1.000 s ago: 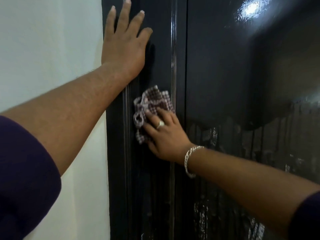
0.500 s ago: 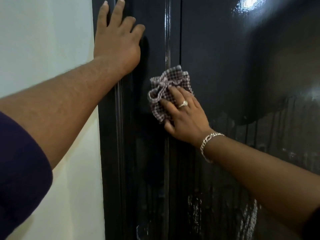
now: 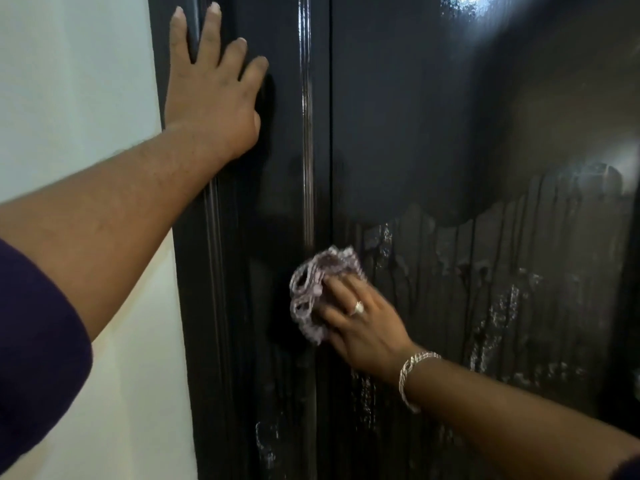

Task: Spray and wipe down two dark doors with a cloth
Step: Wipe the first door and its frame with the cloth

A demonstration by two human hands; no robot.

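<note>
Mostly, the view is filled by a big dark door (image 3: pixel 433 133), shiny and black, with a bright spot of light near its top right. Its upper part looks smooth. Its lower part is wet, with long drips and white foamy streaks (image 3: pixel 491 306) running down. At the left side of the door stands a tall strip with raised ridges (image 3: pixel 306 98) going up and down.

Next to the door, on the far left, is a pale wall (image 3: pixel 69 81).

Two bare arms reach in from the bottom corners. Each one comes out of a dark purple sleeve (image 3: pixel 31 341).

The left hand (image 3: pixel 214 95) is up high. It lies flat on the dark strip close to the wall, with its fingers straight and spread apart. It holds nothing.

The right hand (image 3: pixel 360 323) is lower down, near the middle. Its fingers are spread over a bunched-up checked cloth (image 3: pixel 318 289), pink and white, and they press it against the door. The cloth sits right on the ridged strip, just where the wet part begins. It looks a bit blurry.

The two hands are well apart, one high and one low.

On the right wrist is a silver chain bracelet (image 3: pixel 412 375). On one finger of that hand is a small ring (image 3: pixel 357 307).
</note>
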